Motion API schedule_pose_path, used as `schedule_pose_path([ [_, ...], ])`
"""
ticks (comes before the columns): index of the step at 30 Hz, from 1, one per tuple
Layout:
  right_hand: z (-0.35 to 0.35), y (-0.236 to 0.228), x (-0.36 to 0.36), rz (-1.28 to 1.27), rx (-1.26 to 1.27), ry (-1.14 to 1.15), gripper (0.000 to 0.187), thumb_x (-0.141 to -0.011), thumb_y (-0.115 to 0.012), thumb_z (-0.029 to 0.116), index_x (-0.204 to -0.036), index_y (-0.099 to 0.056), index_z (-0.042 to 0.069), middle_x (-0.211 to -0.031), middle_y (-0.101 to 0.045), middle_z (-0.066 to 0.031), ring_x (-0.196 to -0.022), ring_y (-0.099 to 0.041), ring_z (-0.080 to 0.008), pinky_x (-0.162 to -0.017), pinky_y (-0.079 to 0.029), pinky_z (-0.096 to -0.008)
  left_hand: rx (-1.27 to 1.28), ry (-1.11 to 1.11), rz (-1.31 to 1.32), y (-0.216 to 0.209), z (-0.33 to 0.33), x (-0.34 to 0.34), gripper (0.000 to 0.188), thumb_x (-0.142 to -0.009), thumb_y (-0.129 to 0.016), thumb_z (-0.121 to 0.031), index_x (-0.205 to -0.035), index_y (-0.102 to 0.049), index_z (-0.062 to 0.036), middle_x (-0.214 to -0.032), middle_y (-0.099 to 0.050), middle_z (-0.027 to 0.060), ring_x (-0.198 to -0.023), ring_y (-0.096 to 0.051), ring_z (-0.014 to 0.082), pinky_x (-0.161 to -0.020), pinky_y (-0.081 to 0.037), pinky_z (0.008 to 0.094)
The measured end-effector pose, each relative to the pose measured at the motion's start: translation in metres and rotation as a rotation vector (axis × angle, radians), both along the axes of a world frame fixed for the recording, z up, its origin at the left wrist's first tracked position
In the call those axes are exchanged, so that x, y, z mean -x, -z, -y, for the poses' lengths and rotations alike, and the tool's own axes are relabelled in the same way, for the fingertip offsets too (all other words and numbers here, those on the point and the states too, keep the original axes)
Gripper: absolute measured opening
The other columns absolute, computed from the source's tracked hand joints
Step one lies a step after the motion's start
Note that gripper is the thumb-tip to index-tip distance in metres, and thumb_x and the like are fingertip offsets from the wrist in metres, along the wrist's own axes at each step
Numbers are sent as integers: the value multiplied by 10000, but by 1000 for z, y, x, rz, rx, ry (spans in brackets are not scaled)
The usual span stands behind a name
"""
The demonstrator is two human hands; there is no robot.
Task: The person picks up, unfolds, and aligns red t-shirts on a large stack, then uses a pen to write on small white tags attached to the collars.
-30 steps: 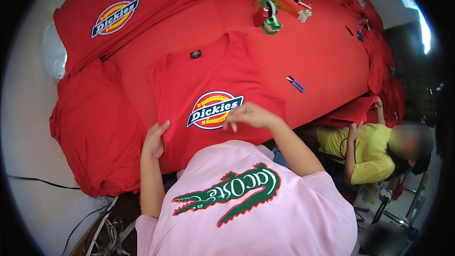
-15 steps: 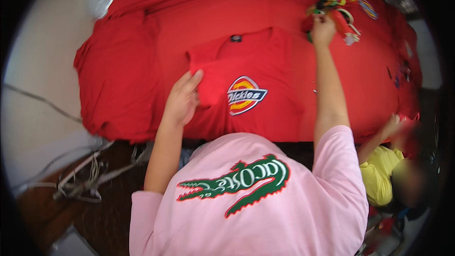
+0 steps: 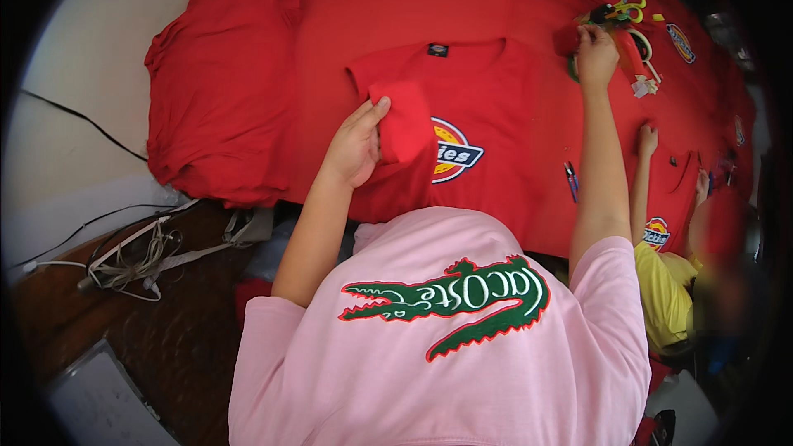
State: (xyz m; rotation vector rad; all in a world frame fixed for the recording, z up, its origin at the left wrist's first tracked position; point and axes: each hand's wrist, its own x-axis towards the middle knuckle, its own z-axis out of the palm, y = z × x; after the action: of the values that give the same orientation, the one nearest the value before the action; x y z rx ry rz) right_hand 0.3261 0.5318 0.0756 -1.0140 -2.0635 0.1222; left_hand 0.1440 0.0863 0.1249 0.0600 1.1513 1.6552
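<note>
A red T-shirt (image 3: 479, 74) with a dark neck label and a round chest emblem lies in front of me, its neckline away from me. My left hand (image 3: 355, 144) is closed on the sleeve (image 3: 402, 122) of this shirt, held up over part of the emblem. Far to the right, my right hand (image 3: 596, 56) has its fingertips pinched together beside a small cluster of tools. Whatever they grip is too small or hidden to make out. Yellow-handled scissors (image 3: 629, 7) lie just beyond the fingers, and a pale tape roll (image 3: 643, 46) is right of them.
More red shirts are heaped at the left (image 3: 219, 99). Two pens (image 3: 571, 181) lie near my right forearm. At right, a co-worker in a yellow top (image 3: 663, 293) has a hand (image 3: 648, 139) over another red shirt (image 3: 673, 190). Tangled cables (image 3: 140, 256) lie at lower left.
My view has shifted a little. My left hand now holds the sleeve higher, covering part of the emblem. My right hand stays by the scissors and tape. The co-worker's arm has reached forward.
</note>
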Motion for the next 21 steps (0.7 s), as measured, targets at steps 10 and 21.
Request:
schedule_pose_path([
  [10,132,-56,13,-207,156,-471,128,-899,-765,130,-918,-736,7,-882,-734,-96,-784,-704,-238,-723,-564,-342,340,75,-1449,26,-45,-35,1003,-801,-873,-266,-1587,-289,-47,-1591,-344,242,-1438,-418,364,-1167,-382,477],
  [21,176,-97,-29,0,713,-825,137,-902,-755,73,-1009,-736,-10,-936,-721,-71,-888,-694,-139,-814,-551,-279,177,628,-1013,20,-88,-63,581,-860,-660,-28,-1427,-541,-74,-1210,-679,125,-823,-636,178,-799,-543,327],
])
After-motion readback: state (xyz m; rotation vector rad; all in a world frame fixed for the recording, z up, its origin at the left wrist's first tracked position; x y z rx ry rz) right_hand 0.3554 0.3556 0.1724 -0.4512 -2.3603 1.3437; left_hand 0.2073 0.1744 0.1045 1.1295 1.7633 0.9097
